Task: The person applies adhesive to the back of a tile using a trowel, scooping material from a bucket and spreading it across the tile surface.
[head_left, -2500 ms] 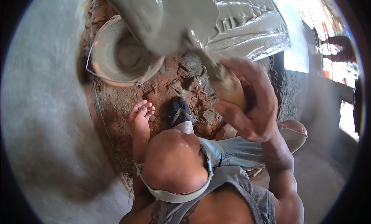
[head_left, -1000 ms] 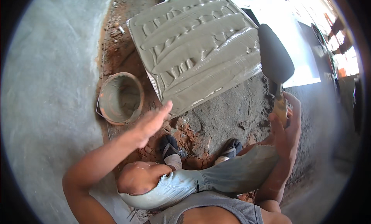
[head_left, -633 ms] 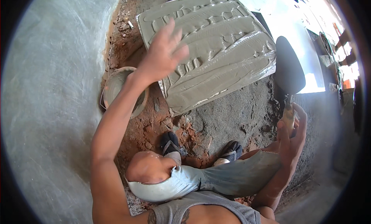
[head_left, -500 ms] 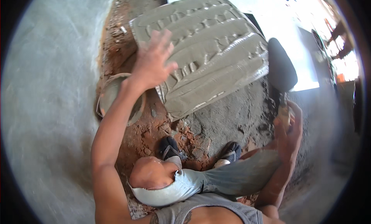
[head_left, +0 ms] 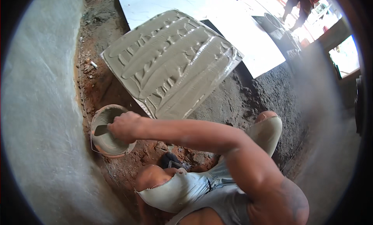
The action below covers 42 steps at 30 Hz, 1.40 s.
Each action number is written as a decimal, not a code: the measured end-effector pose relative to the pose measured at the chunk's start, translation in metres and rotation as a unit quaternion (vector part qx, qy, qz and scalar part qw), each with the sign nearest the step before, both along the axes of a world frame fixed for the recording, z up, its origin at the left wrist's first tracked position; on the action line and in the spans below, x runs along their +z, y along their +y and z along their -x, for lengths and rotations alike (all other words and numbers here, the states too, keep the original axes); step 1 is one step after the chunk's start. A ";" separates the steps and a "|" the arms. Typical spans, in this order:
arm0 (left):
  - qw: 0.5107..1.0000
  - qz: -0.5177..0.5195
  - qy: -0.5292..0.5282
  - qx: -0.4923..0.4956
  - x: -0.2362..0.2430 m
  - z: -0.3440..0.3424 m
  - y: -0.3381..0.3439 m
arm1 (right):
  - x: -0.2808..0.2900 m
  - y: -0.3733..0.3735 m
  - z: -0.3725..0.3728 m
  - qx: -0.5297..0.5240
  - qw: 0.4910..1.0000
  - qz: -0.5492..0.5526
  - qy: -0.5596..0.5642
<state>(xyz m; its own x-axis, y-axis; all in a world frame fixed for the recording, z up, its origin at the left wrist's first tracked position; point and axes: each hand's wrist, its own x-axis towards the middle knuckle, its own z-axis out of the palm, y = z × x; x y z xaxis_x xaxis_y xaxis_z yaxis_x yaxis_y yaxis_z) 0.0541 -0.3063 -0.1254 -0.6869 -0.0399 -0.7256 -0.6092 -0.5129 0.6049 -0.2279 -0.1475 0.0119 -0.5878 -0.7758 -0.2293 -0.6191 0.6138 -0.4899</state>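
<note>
Tile (head_left: 171, 65) beside bucket (head_left: 101, 145), hand (head_left: 123, 127)

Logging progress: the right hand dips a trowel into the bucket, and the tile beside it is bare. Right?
No: the head view shows the tile coated with ridged grey mortar, not bare. The right hand does dip a trowel into the bucket.

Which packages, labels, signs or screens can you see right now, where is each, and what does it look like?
None in view: no package, label, sign or screen.
What is there instead:
Bucket: round, grey with mortar, lower left on the reddish dirt.
Trowel: dark blade inside the bucket, held by the right hand.
Tile: large square slab at upper centre, coated in ridged grey mortar.
The left hand is out of view.
</note>
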 end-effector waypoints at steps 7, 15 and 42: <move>0.998 0.019 -0.043 -0.040 0.012 -0.043 0.037 | -0.033 -0.057 -0.002 0.069 0.996 0.019 -0.054; 0.995 0.051 -0.028 -0.077 0.029 -0.036 0.046 | -0.059 -0.068 -0.001 0.035 0.999 0.025 0.002; 0.916 0.144 -0.271 -0.258 0.307 -0.047 0.026 | 0.152 0.416 -0.166 -0.505 0.771 -0.211 -0.324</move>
<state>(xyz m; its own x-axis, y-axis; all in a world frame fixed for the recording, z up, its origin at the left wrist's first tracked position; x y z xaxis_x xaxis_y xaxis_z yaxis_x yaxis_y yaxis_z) 0.1009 -0.2803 0.1819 -0.2102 -0.0550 -0.9761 -0.9764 0.0619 0.2067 -0.0623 0.2686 0.1638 -0.4995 0.2284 -0.8357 0.5709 0.8124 -0.1192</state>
